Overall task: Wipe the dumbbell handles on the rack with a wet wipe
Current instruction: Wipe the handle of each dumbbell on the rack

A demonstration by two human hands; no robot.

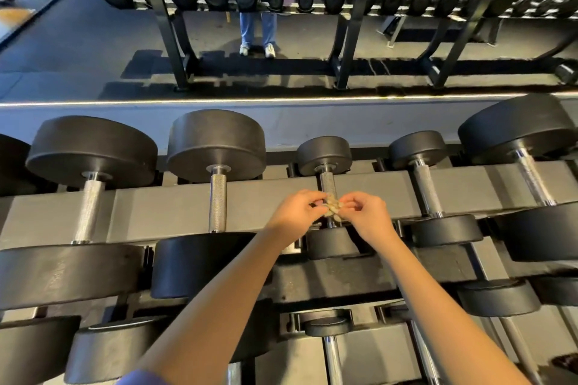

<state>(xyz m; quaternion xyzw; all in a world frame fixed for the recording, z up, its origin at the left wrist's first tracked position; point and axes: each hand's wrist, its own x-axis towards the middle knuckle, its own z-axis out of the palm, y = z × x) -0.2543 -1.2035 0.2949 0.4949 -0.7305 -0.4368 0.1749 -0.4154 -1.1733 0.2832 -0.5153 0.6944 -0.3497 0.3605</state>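
A crumpled, greyish wet wipe (333,208) is pinched between my left hand (295,212) and my right hand (369,216). Both hands hover just above the knurled metal handle (327,182) of a small black dumbbell on the top tier of the rack (175,206). The lower part of that handle is hidden behind the wipe and my fingers. To its left lies a bigger dumbbell with a bare knurled handle (218,200). On the right is another small dumbbell's handle (427,191).
More dumbbells fill the rack on both sides and on the lower tier (331,350). A mirror (93,50) behind the rack reflects the rack and a person's legs. A lit strip (219,101) runs along the mirror's base.
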